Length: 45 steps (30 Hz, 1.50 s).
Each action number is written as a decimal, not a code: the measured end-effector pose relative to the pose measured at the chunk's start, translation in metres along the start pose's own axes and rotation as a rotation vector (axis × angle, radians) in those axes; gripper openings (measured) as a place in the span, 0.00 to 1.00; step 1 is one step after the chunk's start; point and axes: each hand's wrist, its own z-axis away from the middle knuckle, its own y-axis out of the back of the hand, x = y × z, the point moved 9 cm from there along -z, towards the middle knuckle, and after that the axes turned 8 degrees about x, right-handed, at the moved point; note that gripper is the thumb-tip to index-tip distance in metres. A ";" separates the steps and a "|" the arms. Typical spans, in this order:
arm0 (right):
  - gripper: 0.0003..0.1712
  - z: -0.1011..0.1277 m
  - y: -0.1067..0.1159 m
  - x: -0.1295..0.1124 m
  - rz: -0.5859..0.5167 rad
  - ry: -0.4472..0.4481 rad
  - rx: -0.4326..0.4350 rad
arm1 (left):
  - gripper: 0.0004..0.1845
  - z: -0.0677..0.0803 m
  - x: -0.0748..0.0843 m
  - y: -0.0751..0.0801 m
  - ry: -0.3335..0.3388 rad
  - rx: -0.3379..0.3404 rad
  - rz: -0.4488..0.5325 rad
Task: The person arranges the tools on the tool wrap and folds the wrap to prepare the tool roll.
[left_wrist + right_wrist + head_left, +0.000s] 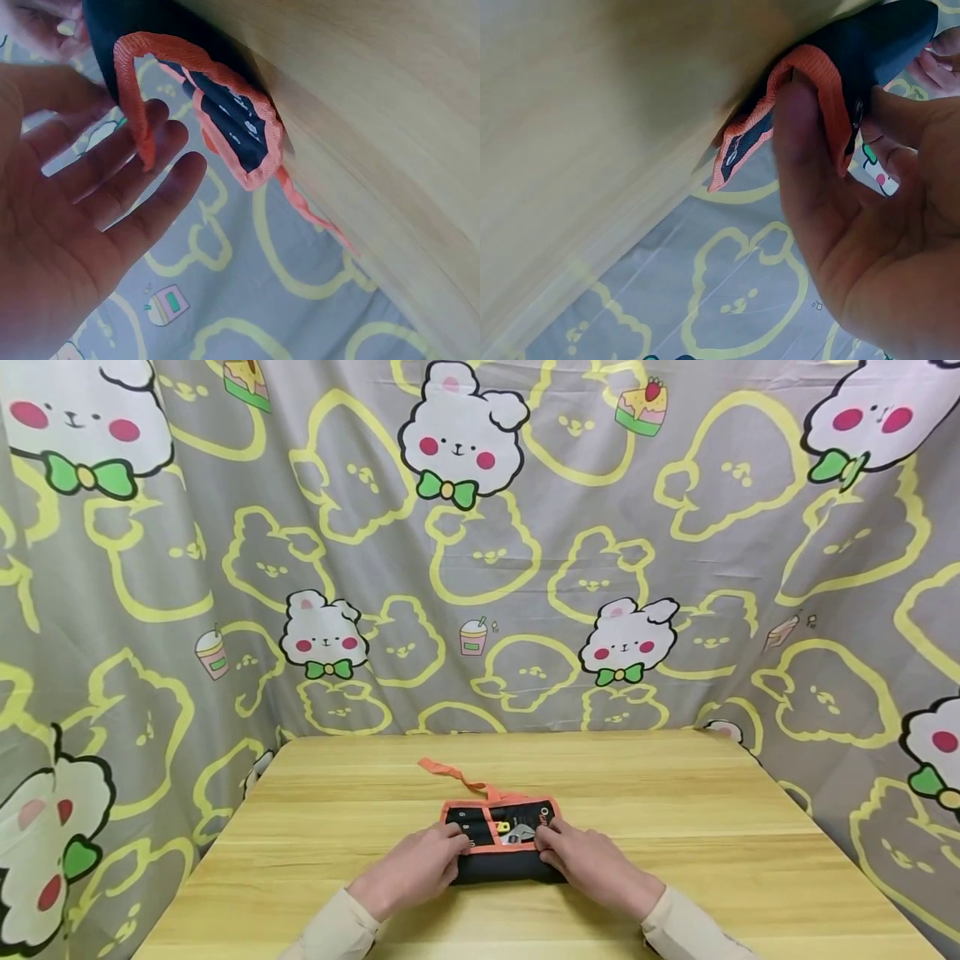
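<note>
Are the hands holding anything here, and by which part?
Both hold the black pouch with orange trim. The left hand grips its left end, the right hand its right end, thumb on the edging.

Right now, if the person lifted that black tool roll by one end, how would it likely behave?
The tool roll would probably sag: it is soft orange-edged fabric folded over itself. The metal tool in its pocket suggests some weight. Its loose strap would likely dangle.
</note>
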 end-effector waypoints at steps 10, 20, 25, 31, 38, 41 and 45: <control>0.15 0.002 0.006 -0.014 0.202 0.066 0.050 | 0.24 0.010 0.000 0.001 0.020 -0.025 -0.061; 0.31 0.003 -0.001 -0.021 0.151 0.095 -0.009 | 0.33 0.017 -0.002 -0.008 0.048 -0.099 -0.009; 0.33 0.002 -0.002 -0.022 0.145 0.120 0.001 | 0.30 0.019 -0.004 -0.011 0.047 -0.078 0.048; 0.32 -0.001 -0.006 -0.024 0.187 0.146 0.021 | 0.25 0.015 -0.006 -0.009 0.044 -0.045 0.038; 0.30 -0.005 -0.004 -0.029 0.234 0.190 0.051 | 0.20 0.013 -0.005 -0.010 0.059 -0.064 0.011; 0.30 -0.004 -0.004 -0.031 0.233 0.186 0.031 | 0.20 0.013 -0.004 -0.011 0.061 -0.083 0.015; 0.30 0.001 -0.003 -0.035 0.238 0.174 0.008 | 0.20 0.016 -0.002 -0.013 0.065 -0.128 0.023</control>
